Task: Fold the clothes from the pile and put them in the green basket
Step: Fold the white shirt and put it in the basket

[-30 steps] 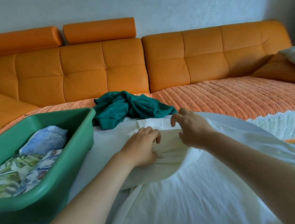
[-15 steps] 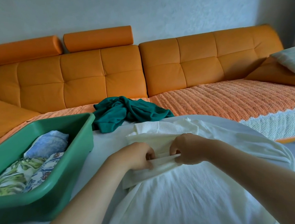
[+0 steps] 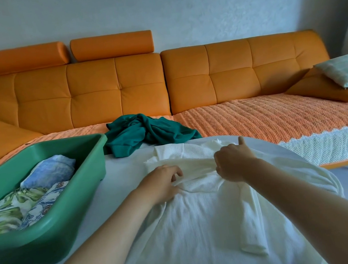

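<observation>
A white ribbed garment (image 3: pixel 195 225) lies spread on the white table in front of me. My left hand (image 3: pixel 161 184) pinches a fold of it near the collar. My right hand (image 3: pixel 234 161) grips the same bunched fabric just to the right, thumb sticking up. A crumpled dark green garment (image 3: pixel 146 134) lies beyond, at the table's far edge against the sofa. The green basket (image 3: pixel 48 232) stands at the left and holds folded clothes: a blue piece (image 3: pixel 50 172) and floral pieces (image 3: pixel 16 210).
An orange sofa (image 3: pixel 117 88) with a woven orange cover (image 3: pixel 267 116) runs along the back. A pale checked pillow (image 3: pixel 345 70) rests on an orange cushion at the right. The table (image 3: pixel 121 175) ends in a rounded edge at the right, floor beyond.
Both hands pulled the white fabric toward me, then moved apart and slightly forward; the right hand lifted with its thumb up. The folded upper section now lies flatter across the garment.
</observation>
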